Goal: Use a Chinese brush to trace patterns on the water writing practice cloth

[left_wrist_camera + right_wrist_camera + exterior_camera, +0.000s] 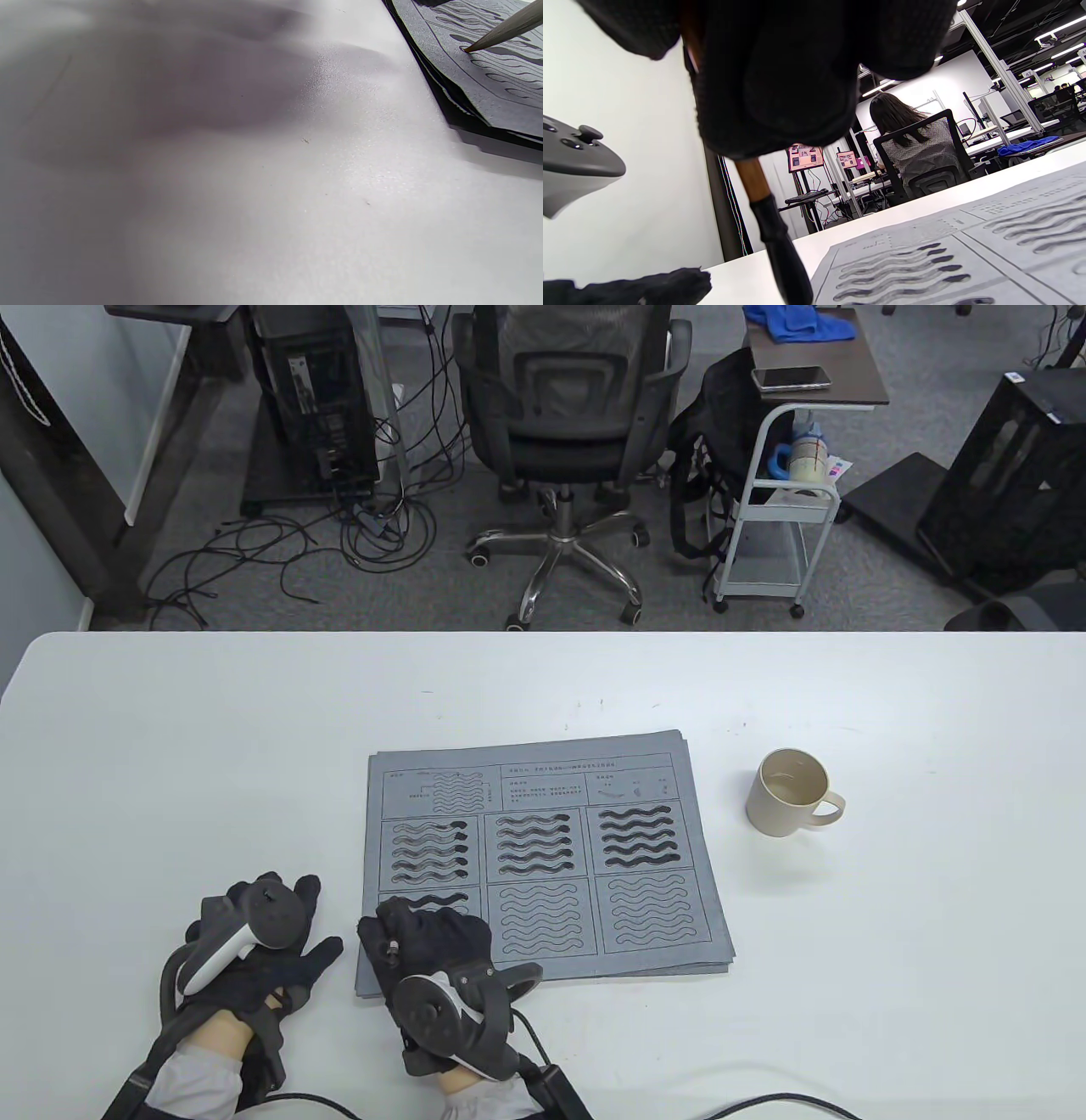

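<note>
Office floor behind, cables trailing past a black mesh chair [568, 415] and a small rolling cart [785, 500], and up front a wide white desk [170, 746]; on it lies the grey practice cloth [543, 861], a stack of sheets by the look of its edges, printed with boxes of wavy lines; the three upper boxes are filled with dark wet strokes, the lower left box has just one dark wave at its top, the other two lower boxes show outlines only; over to the right, well apart from the cloth, stands a beige mug [791, 794], handle pointing right; the right hand [433, 950] sits over the cloth's near left corner, fingers curled closed around the brush [772, 228], brown shaft and black ferrule dropping out of the glove in the right wrist view; the pale tip [500, 31] shows in the left wrist view, angled down with its point at the wavy lines, though whether it touches the cloth I cannot tell; the left hand [263, 950] rests flat on the desk just beside the cloth's left edge, fingers spread open, gripping nothing, thumb pointing toward the right hand.
</note>
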The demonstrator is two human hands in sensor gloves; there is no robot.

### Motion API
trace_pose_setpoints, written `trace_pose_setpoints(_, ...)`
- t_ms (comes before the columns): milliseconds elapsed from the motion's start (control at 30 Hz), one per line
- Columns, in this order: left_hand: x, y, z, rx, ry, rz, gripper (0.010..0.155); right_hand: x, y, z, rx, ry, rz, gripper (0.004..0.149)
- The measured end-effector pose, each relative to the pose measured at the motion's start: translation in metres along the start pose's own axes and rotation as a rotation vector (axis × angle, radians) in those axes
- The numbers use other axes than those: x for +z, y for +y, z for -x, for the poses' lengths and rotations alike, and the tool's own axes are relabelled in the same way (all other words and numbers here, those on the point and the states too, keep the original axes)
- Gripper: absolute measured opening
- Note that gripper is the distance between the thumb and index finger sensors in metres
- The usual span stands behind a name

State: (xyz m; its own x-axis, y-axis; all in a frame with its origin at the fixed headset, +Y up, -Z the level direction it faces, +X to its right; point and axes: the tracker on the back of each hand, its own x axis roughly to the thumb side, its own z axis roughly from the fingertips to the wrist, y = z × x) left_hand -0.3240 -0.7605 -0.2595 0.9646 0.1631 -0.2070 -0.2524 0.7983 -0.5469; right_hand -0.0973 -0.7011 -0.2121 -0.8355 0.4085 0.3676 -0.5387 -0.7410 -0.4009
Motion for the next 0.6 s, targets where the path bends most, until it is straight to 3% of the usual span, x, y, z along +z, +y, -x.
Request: trace_pose_setpoints(600,0.0002,0.0001,0.0005,0.004,0.002,0.003,0.078,-0.0007,-0.0002,0.0011,0.017,0.011,0.009,0.04)
